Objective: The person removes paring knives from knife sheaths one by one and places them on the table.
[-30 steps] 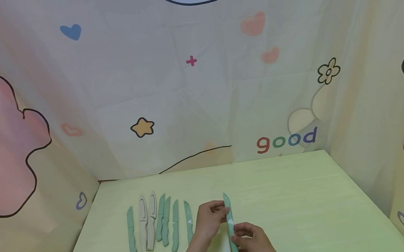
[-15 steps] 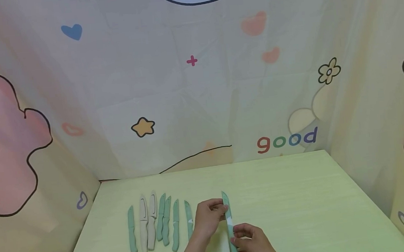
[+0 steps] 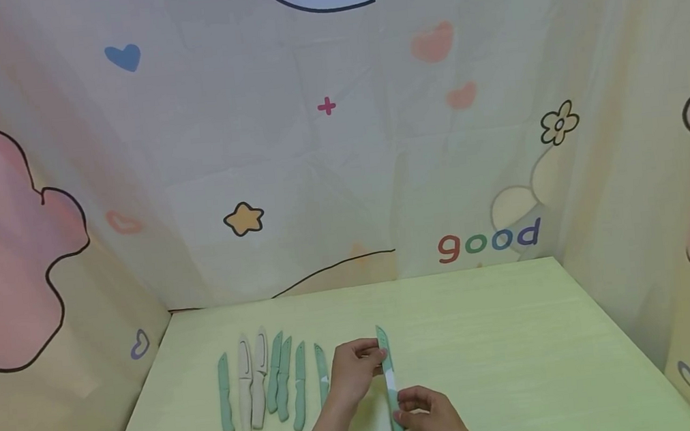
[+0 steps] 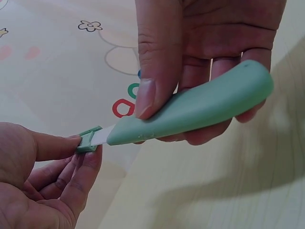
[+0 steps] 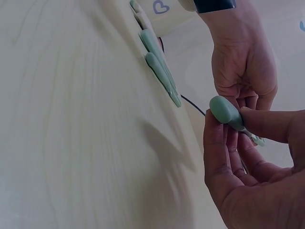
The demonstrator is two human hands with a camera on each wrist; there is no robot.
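Note:
A paring knife with a green handle [image 4: 200,107] is held up over the table between both hands. Its green blade sheath [image 3: 383,342] is pinched near the far end by the left hand [image 3: 354,371], thumb against fingers. Curled around the handle are the thumb and fingers of the right hand [image 3: 434,416]. A stretch of white blade [image 4: 101,136] shows between sheath and handle. The rest of the blade is hidden inside the sheath.
On the left of the pale table [image 3: 517,351] lie several knives in a row: a green one [image 3: 225,397], two cream ones, and more green ones. The nearest green knife [image 3: 322,375] is partly covered by the left arm. A printed cloth backdrop [image 3: 341,175] rises behind.
The white blade stretch between sheath and handle has grown longer. The left hand with the sheath has shifted slightly away and left; the right hand has barely moved.

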